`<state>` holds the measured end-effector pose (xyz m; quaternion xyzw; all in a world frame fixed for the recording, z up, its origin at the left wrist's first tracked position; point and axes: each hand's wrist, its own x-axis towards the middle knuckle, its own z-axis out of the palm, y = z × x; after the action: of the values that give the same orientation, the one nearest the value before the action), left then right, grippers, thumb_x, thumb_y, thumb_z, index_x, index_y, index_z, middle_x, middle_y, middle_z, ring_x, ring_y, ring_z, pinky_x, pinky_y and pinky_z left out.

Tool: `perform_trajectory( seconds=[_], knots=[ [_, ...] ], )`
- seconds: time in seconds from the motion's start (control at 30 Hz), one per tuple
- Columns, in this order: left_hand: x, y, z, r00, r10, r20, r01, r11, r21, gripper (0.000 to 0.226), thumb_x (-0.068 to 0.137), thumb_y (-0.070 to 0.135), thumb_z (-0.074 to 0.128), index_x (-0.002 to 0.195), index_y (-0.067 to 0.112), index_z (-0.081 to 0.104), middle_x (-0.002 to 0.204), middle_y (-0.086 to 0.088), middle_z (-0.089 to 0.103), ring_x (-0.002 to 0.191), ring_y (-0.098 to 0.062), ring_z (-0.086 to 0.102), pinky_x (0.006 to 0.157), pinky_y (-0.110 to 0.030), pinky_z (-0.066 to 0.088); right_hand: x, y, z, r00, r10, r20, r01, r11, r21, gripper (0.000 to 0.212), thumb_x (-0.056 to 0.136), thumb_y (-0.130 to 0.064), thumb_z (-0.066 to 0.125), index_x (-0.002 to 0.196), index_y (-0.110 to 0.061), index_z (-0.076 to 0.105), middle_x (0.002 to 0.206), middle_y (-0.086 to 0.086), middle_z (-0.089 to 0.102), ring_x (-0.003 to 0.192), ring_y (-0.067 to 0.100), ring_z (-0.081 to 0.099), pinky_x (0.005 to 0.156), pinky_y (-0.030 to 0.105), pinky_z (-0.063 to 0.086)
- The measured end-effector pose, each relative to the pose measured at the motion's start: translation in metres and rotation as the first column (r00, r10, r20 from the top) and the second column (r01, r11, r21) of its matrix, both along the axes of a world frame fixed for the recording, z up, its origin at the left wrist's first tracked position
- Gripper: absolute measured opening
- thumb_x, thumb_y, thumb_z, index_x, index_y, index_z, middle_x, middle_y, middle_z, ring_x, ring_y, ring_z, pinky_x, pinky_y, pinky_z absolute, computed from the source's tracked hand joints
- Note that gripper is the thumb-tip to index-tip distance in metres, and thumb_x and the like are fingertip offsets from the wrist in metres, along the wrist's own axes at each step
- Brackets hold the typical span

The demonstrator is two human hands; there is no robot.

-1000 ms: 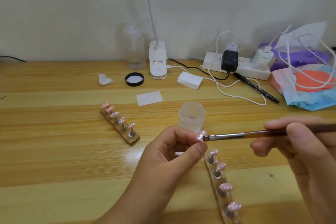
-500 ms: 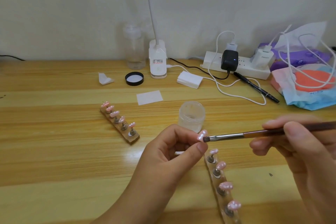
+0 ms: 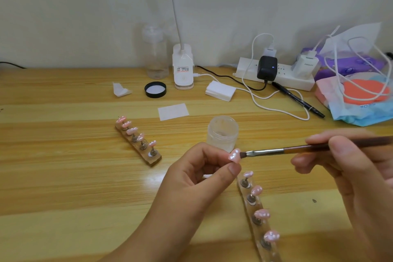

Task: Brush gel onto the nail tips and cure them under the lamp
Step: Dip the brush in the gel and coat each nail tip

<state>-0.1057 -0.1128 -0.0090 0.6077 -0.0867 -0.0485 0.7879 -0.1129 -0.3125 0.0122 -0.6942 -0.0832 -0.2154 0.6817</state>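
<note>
My left hand [image 3: 200,178] pinches a small pink nail tip [image 3: 234,154] between thumb and fingers, held up above the table. My right hand [image 3: 344,174] grips a brown-handled gel brush [image 3: 297,149] whose flat bristles touch the right edge of that tip. Just behind stands an open clear gel jar [image 3: 222,133]. A clear holder strip [image 3: 258,217] with several pink tips on pegs lies below my hands. A wooden holder strip [image 3: 138,140] with several pink tips lies to the left. The white gooseneck lamp [image 3: 183,66] stands at the back.
At the back are a clear bottle [image 3: 155,53], a black jar lid [image 3: 155,89], a white pad stack [image 3: 221,90], a power strip [image 3: 276,73] with chargers and cables, a black pen [image 3: 297,99] and tissue packs [image 3: 357,95]. A white wipe [image 3: 173,111] lies mid-table.
The brush tip has shifted slightly along the held nail tip; both hands otherwise stay in place.
</note>
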Motion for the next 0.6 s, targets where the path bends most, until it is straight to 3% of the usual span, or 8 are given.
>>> perform_trajectory(
  seconds=[0.23, 0.6],
  knots=[
    [0.0004, 0.0001, 0.0012, 1.0, -0.006, 0.006, 0.006, 1.0, 0.017, 0.011, 0.073, 0.021, 0.072, 0.07, 0.031, 0.07, 0.073, 0.015, 0.067, 0.069, 0.004, 0.06, 0.066, -0.007, 0.044, 0.0, -0.0006, -0.0011, 1.0, 0.002, 0.013, -0.002, 1.0, -0.028, 0.043, 0.078, -0.065, 0.067, 0.089, -0.024, 0.074, 0.068, 0.005, 0.072, 0.066, 0.022, 0.07, 0.075, 0.026, 0.057],
    [-0.0011, 0.0009, 0.0, 1.0, -0.016, 0.007, 0.016, 1.0, 0.014, 0.011, 0.065, 0.036, 0.075, 0.073, 0.03, 0.072, 0.074, 0.014, 0.068, 0.069, 0.002, 0.059, 0.066, -0.009, 0.046, -0.0016, -0.0008, -0.001, 0.999, -0.002, 0.042, 0.004, 0.999, -0.046, 0.04, 0.079, -0.064, 0.067, 0.089, -0.026, 0.074, 0.07, 0.004, 0.073, 0.067, 0.022, 0.071, 0.075, 0.026, 0.057]
  ],
)
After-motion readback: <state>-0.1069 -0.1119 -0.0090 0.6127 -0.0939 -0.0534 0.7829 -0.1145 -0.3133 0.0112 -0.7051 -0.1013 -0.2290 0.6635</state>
